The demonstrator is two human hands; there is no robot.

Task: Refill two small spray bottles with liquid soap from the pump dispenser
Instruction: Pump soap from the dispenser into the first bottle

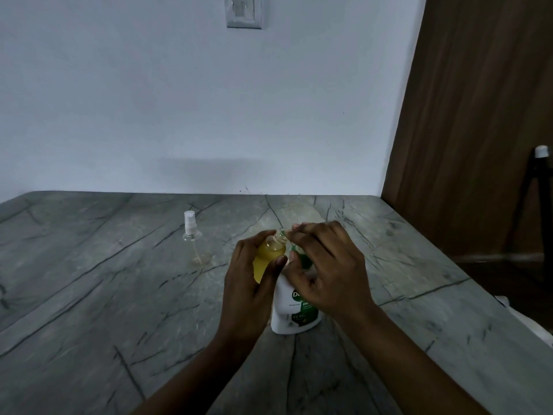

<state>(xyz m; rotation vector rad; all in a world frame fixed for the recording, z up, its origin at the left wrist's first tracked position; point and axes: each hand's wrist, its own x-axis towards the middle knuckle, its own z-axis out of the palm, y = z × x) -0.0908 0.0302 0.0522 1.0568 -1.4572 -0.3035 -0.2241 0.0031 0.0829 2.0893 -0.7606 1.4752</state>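
My left hand [248,274] grips a small clear spray bottle [270,250] holding yellow liquid, its open neck tilted toward the right. My right hand [326,265] rests over the green pump head of the white soap dispenser [288,313], fingers curled around the pump, with the nozzle at the small bottle's mouth. The dispenser stands on the grey marble table [119,295]. A second small clear spray bottle [193,238], with its white sprayer cap on, stands upright to the left, apart from both hands.
A white wall runs behind the table, with a switch plate [244,10] high up. A brown wooden door [478,130] stands at the right, with a dark stand [538,187] beside it. The table's right edge runs diagonally toward me.
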